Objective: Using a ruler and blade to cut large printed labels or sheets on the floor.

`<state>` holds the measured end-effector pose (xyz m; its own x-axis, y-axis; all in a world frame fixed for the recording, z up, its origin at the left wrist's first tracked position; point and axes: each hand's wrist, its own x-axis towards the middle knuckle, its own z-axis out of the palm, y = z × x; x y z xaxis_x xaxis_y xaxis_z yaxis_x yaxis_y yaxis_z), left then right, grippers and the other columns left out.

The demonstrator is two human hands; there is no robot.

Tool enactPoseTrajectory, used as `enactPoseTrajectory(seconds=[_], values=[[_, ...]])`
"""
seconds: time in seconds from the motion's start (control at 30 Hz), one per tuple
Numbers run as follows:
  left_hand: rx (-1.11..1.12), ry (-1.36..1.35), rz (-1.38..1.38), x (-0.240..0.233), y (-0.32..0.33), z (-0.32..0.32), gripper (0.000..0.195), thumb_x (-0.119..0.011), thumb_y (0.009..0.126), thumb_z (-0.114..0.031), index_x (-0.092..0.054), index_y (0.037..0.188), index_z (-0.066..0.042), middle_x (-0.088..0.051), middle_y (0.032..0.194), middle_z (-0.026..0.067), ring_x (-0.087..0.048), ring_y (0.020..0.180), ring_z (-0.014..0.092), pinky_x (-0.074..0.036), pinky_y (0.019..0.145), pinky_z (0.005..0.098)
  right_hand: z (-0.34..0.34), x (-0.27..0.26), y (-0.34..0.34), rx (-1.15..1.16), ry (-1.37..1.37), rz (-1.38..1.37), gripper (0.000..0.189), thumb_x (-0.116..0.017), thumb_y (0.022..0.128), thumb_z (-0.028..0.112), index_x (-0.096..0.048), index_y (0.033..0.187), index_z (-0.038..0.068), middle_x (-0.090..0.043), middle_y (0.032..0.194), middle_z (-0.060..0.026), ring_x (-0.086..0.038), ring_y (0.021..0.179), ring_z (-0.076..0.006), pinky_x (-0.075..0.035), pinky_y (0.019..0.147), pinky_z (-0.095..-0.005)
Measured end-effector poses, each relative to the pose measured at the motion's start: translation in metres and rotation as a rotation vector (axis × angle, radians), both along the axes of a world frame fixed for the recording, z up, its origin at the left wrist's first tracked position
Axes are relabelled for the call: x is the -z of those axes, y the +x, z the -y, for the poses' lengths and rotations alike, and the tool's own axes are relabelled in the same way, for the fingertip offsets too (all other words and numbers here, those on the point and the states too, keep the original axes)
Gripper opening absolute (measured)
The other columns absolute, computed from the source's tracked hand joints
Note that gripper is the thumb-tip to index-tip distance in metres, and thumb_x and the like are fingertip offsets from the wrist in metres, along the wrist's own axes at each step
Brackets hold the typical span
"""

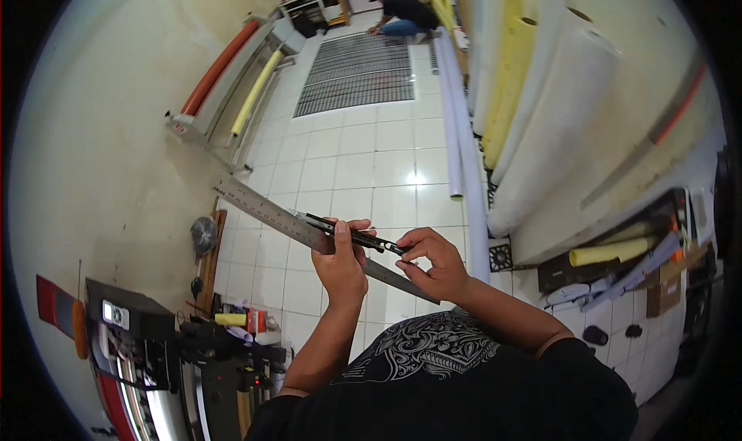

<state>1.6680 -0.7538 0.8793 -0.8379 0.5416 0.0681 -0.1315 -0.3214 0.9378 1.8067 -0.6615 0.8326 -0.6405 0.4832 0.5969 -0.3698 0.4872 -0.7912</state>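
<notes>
My left hand (342, 258) grips a long steel ruler (261, 209) together with a black utility knife (324, 223). The ruler slants from upper left to lower right, passing behind the hand. The knife lies across my thumb and fingers, its tip toward the upper left. At the knife's rear end, my right hand (432, 261) pinches a small part of it between thumb and fingers; whether that part is detached cannot be told. Both hands are raised above the white tiled floor (348, 180), in front of my black printed shirt.
A person (403, 15) crouches at the far end beside a dark striped sheet (359, 73) on the floor. Long rolls (562, 110) lean against the right wall, and paper rolls (464, 151) lie below them. A roller machine (232, 81) stands left, a large-format printer (133, 342) lower left.
</notes>
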Motion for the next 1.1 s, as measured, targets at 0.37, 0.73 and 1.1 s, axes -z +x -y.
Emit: enactPoseTrajectory(seconds=[0.37, 0.73, 1.1], values=[[-0.315, -0.208, 0.031, 0.031, -0.173, -0.048, 0.017, -0.053, 0.105, -0.022, -0.051, 0.106, -0.005, -0.065, 0.078, 0.0059, -0.049, 0.057, 0.008, -0.039, 0.050, 0.0221, -0.073, 0.030, -0.220, -0.381, 0.045, -0.038, 0.020, -0.077, 0.078, -0.003, -0.066, 0.093, 0.005, -0.057, 0.107, -0.0118, -0.062, 0.097, -0.0241, -0.054, 0.080, -0.0329], [-0.500, -0.013, -0.003, 0.005, -0.384, -0.246, 0.018, -0.045, 0.105, -0.019, -0.049, 0.112, -0.003, -0.051, 0.068, 0.0029, -0.049, 0.060, 0.009, -0.042, 0.054, 0.0233, -0.255, 0.006, -0.456, -0.529, 0.051, -0.168, 0.019, -0.081, 0.083, 0.006, -0.066, 0.093, 0.005, -0.053, 0.103, -0.0106, -0.058, 0.094, -0.0217, -0.052, 0.077, -0.0316], [0.002, 0.258, 0.119, 0.035, -0.570, -0.449, 0.016, -0.038, 0.106, -0.019, -0.047, 0.107, -0.005, -0.041, 0.067, 0.0021, -0.038, 0.057, 0.010, -0.035, 0.054, 0.0243, -0.464, -0.002, -0.611, -0.527, 0.055, 0.047, 0.028, -0.077, 0.084, 0.005, -0.064, 0.108, 0.006, -0.054, 0.114, -0.0122, -0.059, 0.102, -0.0258, -0.052, 0.085, -0.0349]])
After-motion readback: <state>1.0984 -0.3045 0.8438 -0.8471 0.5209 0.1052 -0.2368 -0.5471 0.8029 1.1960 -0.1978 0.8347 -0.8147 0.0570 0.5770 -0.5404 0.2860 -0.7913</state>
